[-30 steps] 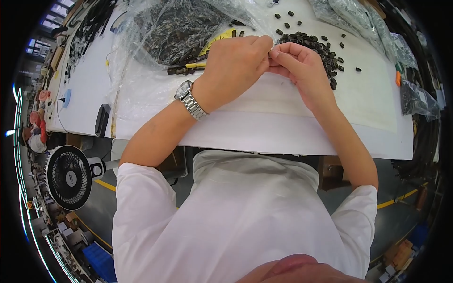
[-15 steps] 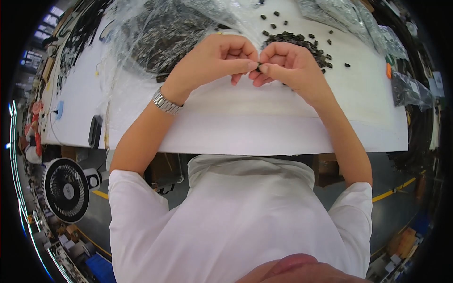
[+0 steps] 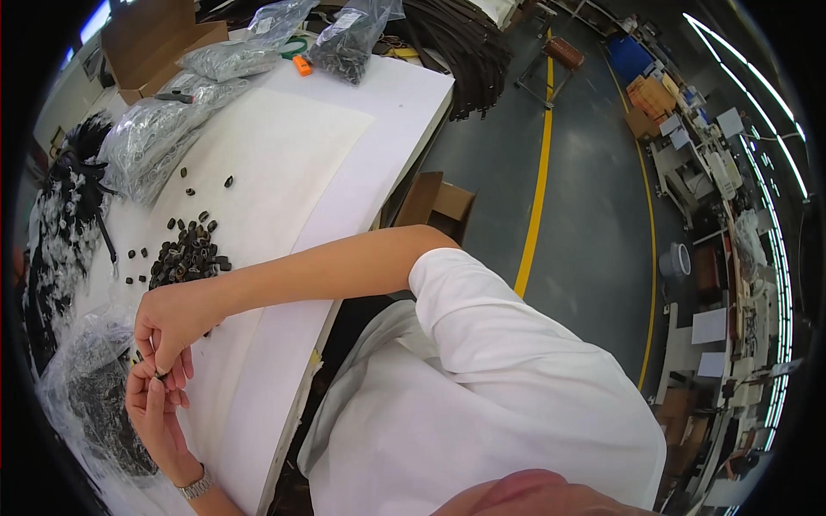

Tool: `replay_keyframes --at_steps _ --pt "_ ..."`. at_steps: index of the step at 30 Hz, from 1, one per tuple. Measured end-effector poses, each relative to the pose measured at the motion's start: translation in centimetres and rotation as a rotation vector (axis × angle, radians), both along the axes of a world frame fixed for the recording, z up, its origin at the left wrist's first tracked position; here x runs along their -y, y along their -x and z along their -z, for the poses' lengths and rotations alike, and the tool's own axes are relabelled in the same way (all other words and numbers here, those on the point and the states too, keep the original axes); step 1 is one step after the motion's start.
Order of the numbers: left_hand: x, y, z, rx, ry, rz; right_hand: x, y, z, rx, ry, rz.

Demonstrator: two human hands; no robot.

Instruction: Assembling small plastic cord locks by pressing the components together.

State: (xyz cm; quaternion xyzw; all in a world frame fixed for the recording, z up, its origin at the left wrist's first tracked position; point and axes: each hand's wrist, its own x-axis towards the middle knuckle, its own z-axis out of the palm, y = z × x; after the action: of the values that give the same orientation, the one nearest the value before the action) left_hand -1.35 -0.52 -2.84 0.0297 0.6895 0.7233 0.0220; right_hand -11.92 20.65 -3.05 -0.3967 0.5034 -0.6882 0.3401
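Observation:
My left hand (image 3: 159,421), with a metal watch (image 3: 198,483) at its wrist, pinches a small dark ring-like piece (image 3: 161,376) between thumb and fingers. Facing it, my right hand (image 3: 178,318) has its thumb and forefinger on the same piece; the fingers hide most of it. Just beyond my right wrist lies a pile of small dark loops (image 3: 185,260), with a few strays around it. A clear plastic bag (image 3: 99,383) of dark pieces lies beside my left hand.
Across the white table (image 3: 344,129) are clear bags (image 3: 163,129), an orange cutter (image 3: 301,65), a bag of dark parts (image 3: 346,53) and an open cardboard box (image 3: 155,43). Dark straps (image 3: 460,52) hang over the far edge. Past it, the floor bears yellow lines (image 3: 538,198).
The view has swung to the right, so the table and hands now sit at the left and the aisle shows. Both hands still pinch the small dark piece together.

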Motion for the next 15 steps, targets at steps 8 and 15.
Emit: replay_keyframes --at_steps 8,15 --pt "2.7 0.1 0.2 0.001 0.092 0.198 0.2 -1.2 -0.3 -0.077 0.005 -0.027" --pt "1.4 -0.4 -0.6 -0.056 0.064 0.208 -0.2 -1.7 -0.8 -0.175 -0.028 0.087"
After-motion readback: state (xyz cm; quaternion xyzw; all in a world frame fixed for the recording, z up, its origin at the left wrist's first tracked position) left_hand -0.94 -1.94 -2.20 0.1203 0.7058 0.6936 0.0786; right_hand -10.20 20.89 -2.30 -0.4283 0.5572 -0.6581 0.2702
